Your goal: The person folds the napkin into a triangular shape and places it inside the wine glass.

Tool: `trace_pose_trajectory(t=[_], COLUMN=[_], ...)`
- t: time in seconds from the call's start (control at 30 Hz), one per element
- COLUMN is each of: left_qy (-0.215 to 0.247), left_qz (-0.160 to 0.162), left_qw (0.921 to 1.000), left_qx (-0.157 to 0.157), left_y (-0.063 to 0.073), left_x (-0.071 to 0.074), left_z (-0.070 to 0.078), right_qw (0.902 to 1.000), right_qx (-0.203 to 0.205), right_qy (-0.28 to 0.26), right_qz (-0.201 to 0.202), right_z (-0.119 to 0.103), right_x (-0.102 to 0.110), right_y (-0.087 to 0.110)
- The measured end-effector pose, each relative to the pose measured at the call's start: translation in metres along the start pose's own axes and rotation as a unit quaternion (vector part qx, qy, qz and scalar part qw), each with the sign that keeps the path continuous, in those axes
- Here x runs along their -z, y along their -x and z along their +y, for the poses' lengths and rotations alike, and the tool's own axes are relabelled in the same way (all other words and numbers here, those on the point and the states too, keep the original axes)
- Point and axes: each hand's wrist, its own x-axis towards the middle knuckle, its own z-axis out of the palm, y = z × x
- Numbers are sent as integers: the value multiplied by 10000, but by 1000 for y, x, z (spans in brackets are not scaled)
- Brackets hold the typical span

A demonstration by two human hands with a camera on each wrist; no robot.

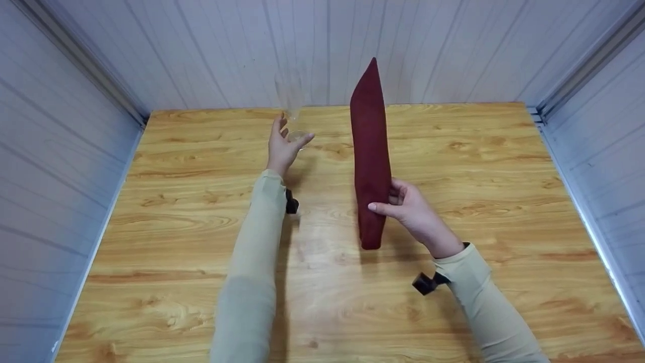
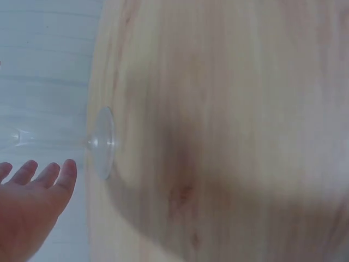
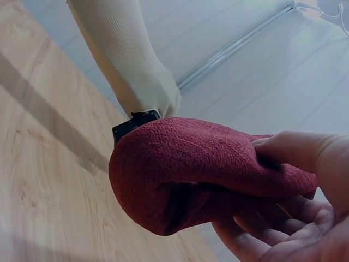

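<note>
A clear stemmed glass (image 1: 288,91) stands upright near the table's back edge, tall and slim. My left hand (image 1: 283,147) reaches up beside its stem, thumb spread away from the fingers. In the left wrist view, the fingers (image 2: 46,176) lie extended close by the stem, just above the round foot (image 2: 103,143). My right hand (image 1: 415,212) pinches a dark red folded cloth napkin (image 1: 370,146) near its lower end, thumb in front and fingers behind. The napkin rises as a long narrow strip with a pointed top; its lower end shows a rolled fold (image 3: 158,174) in the right wrist view.
The wooden table (image 1: 201,242) fills most of the head view. White panel walls (image 1: 211,50) enclose its back and both sides. A small black camera (image 1: 291,201) sits at the left wrist, another black camera (image 1: 426,284) at the right.
</note>
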Motion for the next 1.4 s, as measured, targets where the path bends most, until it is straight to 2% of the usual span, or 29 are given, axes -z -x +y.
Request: trace_pose_trajectory(t=[0.3,0.5,0.73,1.07,1.3,1.4], left_qy=[-98,112,-63,211,-68,42], left_qz=[-73,-42,74,258,148,67], left_qw=[9999,9999,9999,9988,9988,9991], left_qx=[13,122,104,-359,-464,-408], left_y=[1,3,-16,-17,-14,-11], left_x=[5,9,11,9,11,11], left_z=[13,20,-1,-4,-5,-5], right_qw=[10000,9999,9999,10000,10000,10000], right_qx=[-60,-54,-59,-39,-33,-13], right_qy=[56,68,10,25,75,41], right_qz=[-11,-75,-90,-69,-30,-32], right_z=[1,-1,-1,0,-1,-1], right_x=[-1,-2,-3,-2,-1,1], right_y=[1,3,4,5,5,5])
